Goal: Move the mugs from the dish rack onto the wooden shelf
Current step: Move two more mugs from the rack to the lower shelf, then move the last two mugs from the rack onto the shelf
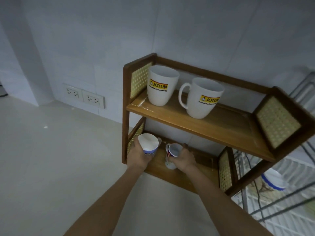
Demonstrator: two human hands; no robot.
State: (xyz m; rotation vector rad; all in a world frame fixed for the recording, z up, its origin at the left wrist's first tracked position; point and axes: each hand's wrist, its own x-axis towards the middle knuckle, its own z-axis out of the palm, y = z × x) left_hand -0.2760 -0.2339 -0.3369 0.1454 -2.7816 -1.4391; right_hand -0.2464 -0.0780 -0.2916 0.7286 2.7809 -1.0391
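A blue-patterned mug [149,145] is clasped in the left hand [139,155] and a small mug [173,153] in the right hand [183,158], each grip wrapped round its body, apparently for setting upright on the wooden shelf [190,176] bottom tier.

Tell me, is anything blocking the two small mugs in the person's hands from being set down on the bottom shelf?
Nothing visible does. The left hand holds the blue-patterned mug and the right hand holds the small white mug, both already over the lower shelf board, which looks bare around them. The two Jotun mugs stand on the upper board.
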